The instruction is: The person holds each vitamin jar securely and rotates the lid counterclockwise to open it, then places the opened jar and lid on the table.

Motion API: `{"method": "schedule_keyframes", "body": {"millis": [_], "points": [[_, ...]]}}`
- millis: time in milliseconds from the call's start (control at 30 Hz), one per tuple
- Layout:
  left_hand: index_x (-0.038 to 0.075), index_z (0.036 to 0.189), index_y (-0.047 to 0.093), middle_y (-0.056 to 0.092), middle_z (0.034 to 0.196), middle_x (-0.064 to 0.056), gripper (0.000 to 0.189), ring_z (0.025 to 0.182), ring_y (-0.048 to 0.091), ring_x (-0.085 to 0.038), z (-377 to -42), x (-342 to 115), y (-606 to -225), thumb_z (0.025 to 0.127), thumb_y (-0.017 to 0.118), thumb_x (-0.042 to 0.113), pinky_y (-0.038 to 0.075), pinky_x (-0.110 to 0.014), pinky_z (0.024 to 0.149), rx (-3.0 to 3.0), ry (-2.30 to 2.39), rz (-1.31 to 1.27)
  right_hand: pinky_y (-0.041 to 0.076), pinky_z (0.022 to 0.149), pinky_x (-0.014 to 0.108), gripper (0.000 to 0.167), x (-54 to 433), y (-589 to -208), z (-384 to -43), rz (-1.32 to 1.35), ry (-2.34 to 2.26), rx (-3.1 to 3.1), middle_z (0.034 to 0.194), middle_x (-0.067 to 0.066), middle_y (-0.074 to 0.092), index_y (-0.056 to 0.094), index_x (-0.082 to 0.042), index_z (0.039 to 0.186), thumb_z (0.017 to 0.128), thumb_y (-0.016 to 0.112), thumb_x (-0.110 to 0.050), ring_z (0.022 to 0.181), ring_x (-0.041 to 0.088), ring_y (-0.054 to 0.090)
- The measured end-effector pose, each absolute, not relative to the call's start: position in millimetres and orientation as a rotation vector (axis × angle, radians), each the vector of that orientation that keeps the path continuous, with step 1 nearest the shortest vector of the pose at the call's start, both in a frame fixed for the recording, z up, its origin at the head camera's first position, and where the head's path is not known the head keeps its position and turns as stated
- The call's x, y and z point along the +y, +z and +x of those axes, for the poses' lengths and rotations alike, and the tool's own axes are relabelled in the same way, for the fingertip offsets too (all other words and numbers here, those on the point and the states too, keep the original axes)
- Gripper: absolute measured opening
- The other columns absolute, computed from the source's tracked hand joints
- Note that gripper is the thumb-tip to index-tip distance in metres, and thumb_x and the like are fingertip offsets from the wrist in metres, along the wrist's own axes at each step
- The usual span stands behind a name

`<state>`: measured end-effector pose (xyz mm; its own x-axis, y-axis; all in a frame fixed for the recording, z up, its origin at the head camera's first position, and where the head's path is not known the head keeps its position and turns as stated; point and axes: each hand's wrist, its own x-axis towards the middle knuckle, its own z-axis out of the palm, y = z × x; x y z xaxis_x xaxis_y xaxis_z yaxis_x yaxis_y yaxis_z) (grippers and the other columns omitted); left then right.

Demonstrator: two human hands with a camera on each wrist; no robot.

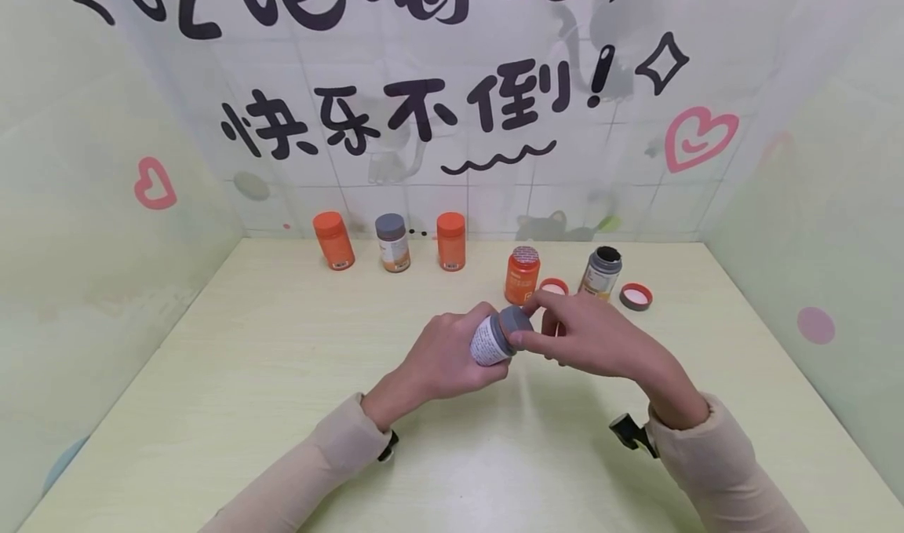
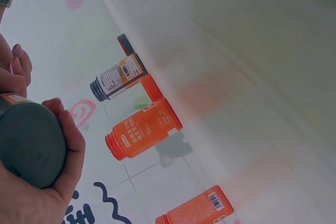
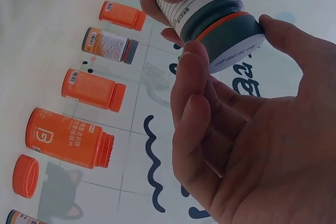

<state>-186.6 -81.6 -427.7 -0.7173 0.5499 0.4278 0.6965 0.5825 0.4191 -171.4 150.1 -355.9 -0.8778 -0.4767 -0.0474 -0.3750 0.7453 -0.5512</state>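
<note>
My left hand (image 1: 446, 354) grips a grey bottle (image 1: 487, 343) with a white printed label, its fingers wrapped round the body. The bottle is tilted, its capped end toward my right hand (image 1: 603, 335). Thumb and fingers of that hand pinch the grey cap (image 3: 233, 41), which sits over the neck with an orange ring showing at its edge. In the left wrist view, the bottle's grey base (image 2: 31, 142) faces the camera. Just behind the hands stand an uncapped orange bottle (image 1: 521, 280) and an uncapped grey bottle (image 1: 600, 275), the latter partly hidden by my right hand.
An orange cap (image 1: 554, 286) and a grey cap (image 1: 636, 296) lie on the table beside the uncapped bottles. Farther left, near the back wall, stand a capped orange bottle (image 1: 333, 242), a capped grey bottle (image 1: 393, 244) and another capped orange bottle (image 1: 451, 242). Walls enclose the table's sides.
</note>
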Motion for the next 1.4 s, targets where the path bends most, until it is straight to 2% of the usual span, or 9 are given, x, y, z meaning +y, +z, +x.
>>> {"method": "schedule_keyframes", "body": {"millis": [300,600,833,1000,1167,1300,1400], "points": [[0.014,0.109,0.06,0.067,0.078,0.005,0.042,0.06,0.059,-0.006,-187.2,-81.5,-427.9,0.078,0.081,0.031,0.047,-0.019,0.055,-2.56,-0.846,-1.02,0.054,0.063,0.034,0.05,149.2,-355.3,-170.8,-0.592,-0.868,2.742,0.08,-0.002,0.068,0.064,-0.022,0.124,0.095,0.061,-0.063,0.063,0.014,0.065],[0.015,0.11,0.06,0.068,0.079,0.005,0.043,0.061,0.06,-0.006,-186.5,-81.0,-428.6,0.078,0.082,0.033,0.047,-0.02,0.056,-2.561,-0.83,-1.015,0.05,0.06,0.034,0.044,149.5,-359.7,-171.4,-0.607,-0.811,2.8,0.07,-0.005,0.065,0.065,-0.023,0.096,0.098,0.054,-0.065,0.06,0.013,0.063],[0.014,0.11,0.06,0.067,0.078,0.005,0.042,0.061,0.059,-0.005,-186.9,-80.7,-428.8,0.078,0.081,0.032,0.047,-0.019,0.055,-2.564,-0.829,-1.022,0.054,0.061,0.033,0.038,150.8,-360.4,-171.7,-0.673,-0.873,2.741,0.077,-0.005,0.067,0.065,-0.023,0.109,0.098,0.059,-0.059,0.063,0.015,0.066],[0.014,0.109,0.06,0.066,0.077,0.005,0.041,0.06,0.058,-0.005,-186.1,-81.4,-428.3,0.078,0.081,0.031,0.047,-0.018,0.055,-2.558,-0.844,-1.025,0.05,0.059,0.033,0.042,150.8,-358.6,-171.9,-0.688,-0.858,2.732,0.075,-0.004,0.067,0.063,-0.023,0.119,0.097,0.061,-0.059,0.064,0.015,0.063],[0.014,0.109,0.06,0.067,0.079,0.004,0.041,0.061,0.059,-0.006,-186.0,-82.0,-427.2,0.078,0.082,0.031,0.047,-0.018,0.056,-2.557,-0.85,-1.023,0.052,0.061,0.034,0.046,149.1,-356.7,-172.2,-0.64,-0.862,2.733,0.078,-0.002,0.068,0.064,-0.021,0.123,0.096,0.062,-0.059,0.066,0.014,0.064],[0.014,0.11,0.06,0.069,0.081,0.004,0.042,0.062,0.06,-0.006,-186.1,-82.3,-426.5,0.078,0.082,0.031,0.048,-0.019,0.057,-2.564,-0.845,-1.016,0.054,0.064,0.034,0.045,147.7,-355.8,-171.8,-0.584,-0.898,2.73,0.081,0.0,0.069,0.065,-0.022,0.121,0.097,0.06,-0.06,0.067,0.015,0.066],[0.014,0.111,0.06,0.069,0.082,0.004,0.044,0.063,0.061,-0.006,-185.8,-82.3,-425.9,0.079,0.082,0.033,0.048,-0.019,0.057,-2.573,-0.838,-1.015,0.054,0.064,0.034,0.041,147.2,-355.6,-170.9,-0.567,-0.913,2.732,0.079,0.001,0.069,0.066,-0.021,0.111,0.097,0.06,-0.06,0.067,0.015,0.066]]}}
